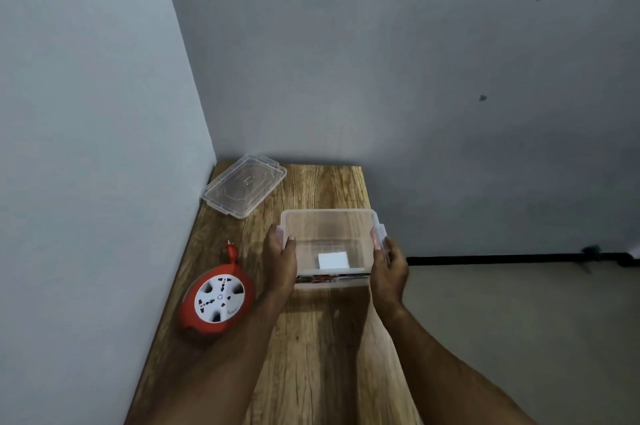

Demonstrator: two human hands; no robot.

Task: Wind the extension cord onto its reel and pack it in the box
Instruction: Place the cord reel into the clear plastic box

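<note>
A clear plastic box (329, 220) stands open on the wooden table, with a white label on its near wall. My left hand (281, 260) grips its left end and my right hand (387, 267) grips its right end. The red extension cord reel (217, 301), with a white socket face, lies flat on the table to the left of the box. Its red plug (231, 251) sticks out at the reel's far side. The cord appears wound in.
The box's clear lid (244, 184) lies at the table's far left corner against the wall. The table (311, 355) is narrow, with a wall along its left side and behind it. Its right edge drops to the floor.
</note>
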